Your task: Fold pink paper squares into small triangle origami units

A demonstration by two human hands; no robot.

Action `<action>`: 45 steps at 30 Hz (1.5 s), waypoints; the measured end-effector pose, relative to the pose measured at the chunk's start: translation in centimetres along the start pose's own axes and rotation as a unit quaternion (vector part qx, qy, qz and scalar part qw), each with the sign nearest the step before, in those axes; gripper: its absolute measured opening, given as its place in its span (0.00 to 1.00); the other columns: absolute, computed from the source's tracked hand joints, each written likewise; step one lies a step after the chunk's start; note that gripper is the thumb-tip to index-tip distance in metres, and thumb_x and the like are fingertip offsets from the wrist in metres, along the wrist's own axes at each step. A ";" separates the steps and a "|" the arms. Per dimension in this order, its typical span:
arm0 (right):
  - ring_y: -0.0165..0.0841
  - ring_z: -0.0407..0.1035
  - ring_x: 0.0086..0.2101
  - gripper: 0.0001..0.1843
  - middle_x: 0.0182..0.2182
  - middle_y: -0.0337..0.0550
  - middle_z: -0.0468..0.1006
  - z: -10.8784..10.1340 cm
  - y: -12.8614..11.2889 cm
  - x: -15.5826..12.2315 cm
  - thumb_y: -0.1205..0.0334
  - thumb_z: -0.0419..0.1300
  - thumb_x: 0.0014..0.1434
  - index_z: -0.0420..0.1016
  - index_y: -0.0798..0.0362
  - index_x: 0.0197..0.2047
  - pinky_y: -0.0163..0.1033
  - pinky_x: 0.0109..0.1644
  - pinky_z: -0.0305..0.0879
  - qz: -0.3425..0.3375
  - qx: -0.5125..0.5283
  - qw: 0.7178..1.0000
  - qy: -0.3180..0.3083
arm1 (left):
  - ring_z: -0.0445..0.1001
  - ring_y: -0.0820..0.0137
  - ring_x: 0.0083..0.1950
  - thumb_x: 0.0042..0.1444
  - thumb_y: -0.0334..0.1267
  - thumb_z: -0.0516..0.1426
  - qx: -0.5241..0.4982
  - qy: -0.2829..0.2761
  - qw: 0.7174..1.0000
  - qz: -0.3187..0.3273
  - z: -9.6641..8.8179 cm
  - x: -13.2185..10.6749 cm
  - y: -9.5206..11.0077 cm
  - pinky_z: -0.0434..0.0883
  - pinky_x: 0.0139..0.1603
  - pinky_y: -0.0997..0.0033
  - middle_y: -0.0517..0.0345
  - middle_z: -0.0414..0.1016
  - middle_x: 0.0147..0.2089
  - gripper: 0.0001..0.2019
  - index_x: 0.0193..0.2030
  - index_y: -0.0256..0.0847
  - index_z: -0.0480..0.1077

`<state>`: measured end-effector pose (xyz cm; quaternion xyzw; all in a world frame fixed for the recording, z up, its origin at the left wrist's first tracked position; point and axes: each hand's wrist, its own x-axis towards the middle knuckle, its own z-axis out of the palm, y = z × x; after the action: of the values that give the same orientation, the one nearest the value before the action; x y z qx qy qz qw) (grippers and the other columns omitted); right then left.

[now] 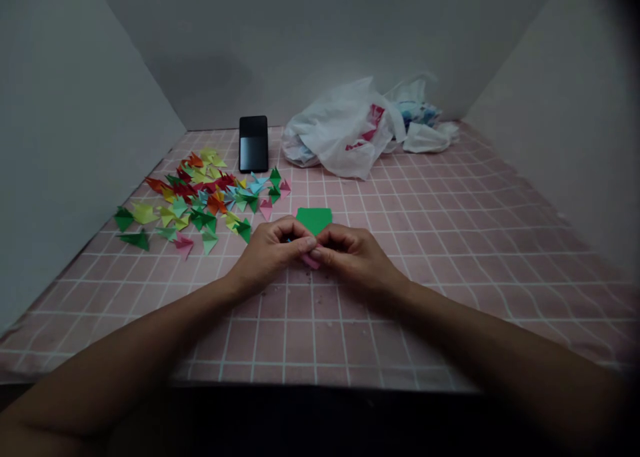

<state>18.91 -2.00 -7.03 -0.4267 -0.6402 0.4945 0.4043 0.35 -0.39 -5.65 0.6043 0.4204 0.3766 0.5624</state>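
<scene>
My left hand [275,247] and my right hand [353,254] meet at the middle of the table, thumbs and fingertips pinched together. Between them they grip a small piece of pink paper [311,262], mostly covered by the fingers, so its folds cannot be made out. Just beyond the fingertips lies green paper [315,220] with a straight far edge. A tiny bit of blue shows beside the left fingers. To the left of my hands spreads a pile of folded paper cranes [203,200] in green, yellow, red, orange, blue and pink.
A black phone [253,144] stands upright behind the cranes. At the back lies a crumpled white plastic bag [345,127] with red print, with a blue-and-white packet [420,112] beside it. A pink checked cloth [450,244] covers the table. Pale walls rise left, right and behind.
</scene>
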 end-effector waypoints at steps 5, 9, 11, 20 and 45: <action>0.29 0.64 0.28 0.12 0.25 0.39 0.74 0.0 -0.1 -0.1 0.55 0.66 0.60 0.79 0.54 0.29 0.36 0.30 0.58 0.016 0.024 1.000 0.011 | 0.77 0.73 0.31 0.59 0.43 0.64 -0.028 0.000 0.999 -0.019 0.2 0.0 -0.1 0.72 0.35 0.75 0.59 0.78 0.28 0.11 0.31 0.37 0.74; 0.32 0.69 0.32 0.09 0.29 0.40 0.78 -0.3 0.0 0.1 0.57 0.67 0.59 0.80 0.53 0.31 0.38 0.36 0.65 0.004 0.056 0.997 0.057 | 0.74 0.74 0.31 0.60 0.47 0.63 -0.051 0.020 0.999 0.000 0.4 0.1 -0.2 0.72 0.34 0.74 0.59 0.76 0.32 0.12 0.37 0.38 0.75; 0.32 0.70 0.32 0.08 0.29 0.40 0.78 -0.4 0.1 0.2 0.58 0.67 0.58 0.81 0.52 0.31 0.39 0.38 0.67 -0.004 0.069 0.995 0.077 | 0.74 0.73 0.32 0.56 0.46 0.66 -0.036 0.014 0.999 0.002 0.5 0.2 -0.2 0.71 0.34 0.74 0.59 0.77 0.34 0.13 0.38 0.38 0.74; 0.33 0.72 0.35 0.03 0.32 0.39 0.78 0.1 0.4 0.1 0.61 0.68 0.59 0.81 0.49 0.33 0.41 0.42 0.71 -0.058 0.092 0.989 0.099 | 0.71 0.73 0.32 0.55 0.41 0.64 0.068 0.061 0.993 0.079 0.9 -0.4 0.0 0.69 0.33 0.73 0.58 0.75 0.31 0.08 0.32 0.38 0.74; 0.29 0.72 0.30 0.05 0.28 0.36 0.80 0.4 0.4 0.3 0.61 0.69 0.56 0.80 0.51 0.31 0.37 0.39 0.67 -0.014 0.168 0.982 0.082 | 0.69 0.73 0.33 0.54 0.43 0.61 0.086 0.010 0.996 0.025 0.5 0.1 0.0 0.65 0.35 0.72 0.58 0.74 0.31 0.11 0.32 0.36 0.74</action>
<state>18.54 -1.79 -7.50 -0.3831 -0.5186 0.5524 0.5284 0.88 -0.47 -5.65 0.6569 0.4415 0.3592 0.4946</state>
